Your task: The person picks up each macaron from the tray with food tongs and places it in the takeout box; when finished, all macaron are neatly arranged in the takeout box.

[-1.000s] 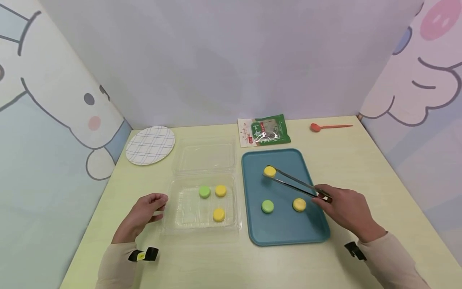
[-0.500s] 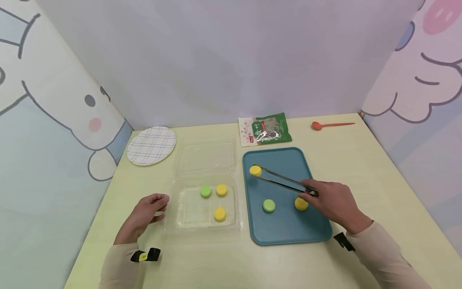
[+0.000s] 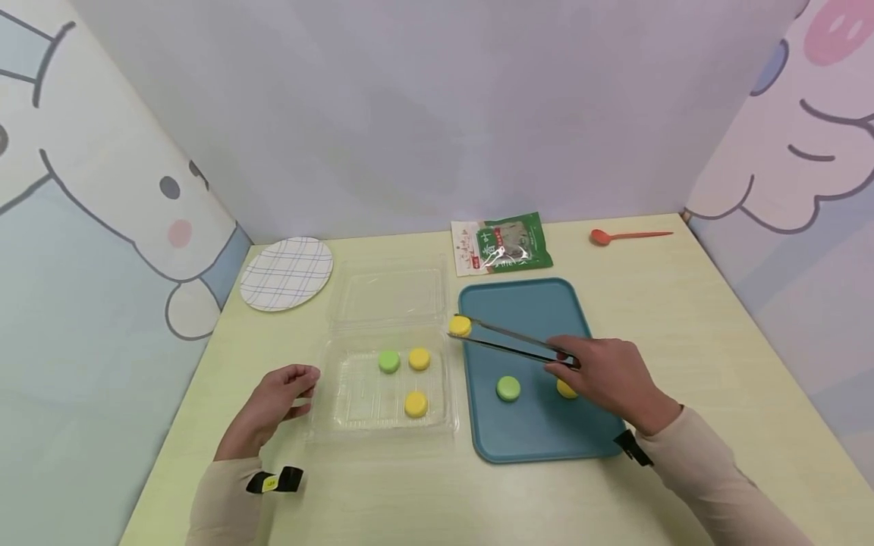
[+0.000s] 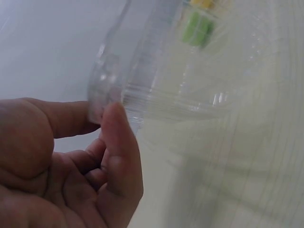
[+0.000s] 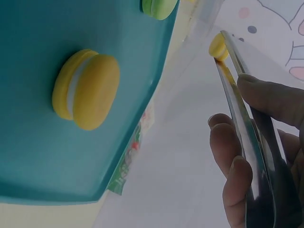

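My right hand (image 3: 608, 379) grips metal tongs (image 3: 512, 341), whose tips hold a yellow macaron (image 3: 460, 326) over the tray's left rim. In the right wrist view that macaron (image 5: 218, 46) is pinched between the tong ends. My left hand (image 3: 276, 398) pinches the left edge of a hinged clear plastic box (image 3: 382, 432); the left wrist view shows thumb and fingertip at its rim (image 4: 130, 102). Inside the box lie a green macaron (image 3: 389, 362) and two yellow macarons (image 3: 419, 359). On the blue tray (image 3: 539, 444) sit a green macaron (image 3: 508, 389) and a yellow macaron (image 5: 88, 89), partly hidden by my right hand in the head view.
The box's lid (image 3: 391, 296) lies open toward the back. A checked round plate (image 3: 287, 274) rests at the back left. Behind the tray is a green and white food packet (image 3: 501, 244), and a red spoon (image 3: 628, 236) lies at the back right.
My right hand has carried the tongs and the yellow macaron leftward, from above the tray to its left rim beside the box. My left hand has stayed at the box's edge.
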### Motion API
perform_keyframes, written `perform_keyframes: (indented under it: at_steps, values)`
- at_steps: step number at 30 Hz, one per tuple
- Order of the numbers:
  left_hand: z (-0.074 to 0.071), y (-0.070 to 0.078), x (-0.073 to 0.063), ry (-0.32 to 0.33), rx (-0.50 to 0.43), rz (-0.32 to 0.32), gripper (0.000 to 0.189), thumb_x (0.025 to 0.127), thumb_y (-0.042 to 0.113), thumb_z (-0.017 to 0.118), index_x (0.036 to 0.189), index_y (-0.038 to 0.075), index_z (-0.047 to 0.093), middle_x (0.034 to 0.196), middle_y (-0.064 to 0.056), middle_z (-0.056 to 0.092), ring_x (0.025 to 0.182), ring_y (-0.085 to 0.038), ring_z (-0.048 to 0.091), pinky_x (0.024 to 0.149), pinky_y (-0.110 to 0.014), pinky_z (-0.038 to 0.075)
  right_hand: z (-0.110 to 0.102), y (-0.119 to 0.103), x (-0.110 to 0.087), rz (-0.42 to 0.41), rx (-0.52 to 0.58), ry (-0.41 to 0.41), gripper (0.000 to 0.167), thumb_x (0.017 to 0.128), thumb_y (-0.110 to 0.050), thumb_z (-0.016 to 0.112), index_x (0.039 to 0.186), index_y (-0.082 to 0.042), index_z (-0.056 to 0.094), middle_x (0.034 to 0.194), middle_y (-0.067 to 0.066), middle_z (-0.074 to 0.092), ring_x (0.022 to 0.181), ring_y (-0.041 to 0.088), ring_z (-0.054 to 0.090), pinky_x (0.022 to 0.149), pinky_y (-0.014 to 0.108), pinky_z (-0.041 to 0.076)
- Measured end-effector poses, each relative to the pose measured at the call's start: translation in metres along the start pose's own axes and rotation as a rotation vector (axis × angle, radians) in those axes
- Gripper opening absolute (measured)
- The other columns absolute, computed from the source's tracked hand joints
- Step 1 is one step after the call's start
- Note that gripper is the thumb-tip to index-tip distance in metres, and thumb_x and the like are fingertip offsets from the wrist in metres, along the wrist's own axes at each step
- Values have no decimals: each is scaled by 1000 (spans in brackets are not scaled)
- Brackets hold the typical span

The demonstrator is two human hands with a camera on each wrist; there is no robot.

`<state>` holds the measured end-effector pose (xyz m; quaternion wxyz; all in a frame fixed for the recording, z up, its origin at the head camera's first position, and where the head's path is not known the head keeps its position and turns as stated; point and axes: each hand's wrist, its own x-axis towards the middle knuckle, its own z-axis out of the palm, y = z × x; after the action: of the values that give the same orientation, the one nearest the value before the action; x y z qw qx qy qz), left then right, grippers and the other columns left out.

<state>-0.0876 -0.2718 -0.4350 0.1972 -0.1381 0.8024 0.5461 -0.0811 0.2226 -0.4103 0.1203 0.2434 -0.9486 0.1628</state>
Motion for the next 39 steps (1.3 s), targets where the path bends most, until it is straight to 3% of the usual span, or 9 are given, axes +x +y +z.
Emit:
perform_keyframes:
  at_steps: [16,26,39]
  values:
    - [1,-5,-1,11,-9,-4,37,107,24,53,127,-7,53,100,-11,56,90,-17,54,72,-28,55,9,-23,21,-144,11,-17,33,78,-27,88,104,-13,74,80,-7,71,57,4,57,44,23,39]
    - [0,-3,0,10,0,2,38,107,26,53,126,-7,53,101,-11,56,91,-18,54,73,-28,55,19,-35,27,-242,24,-69,34,79,-30,87,105,-13,74,79,-5,72,60,5,62,46,21,41]
    - [1,1,1,9,17,3,38,107,25,53,125,-7,54,99,-10,56,90,-18,54,72,-28,55,22,-51,35,-300,-7,-81,34,80,-32,87,107,-16,76,84,-4,74,60,6,63,44,23,41]
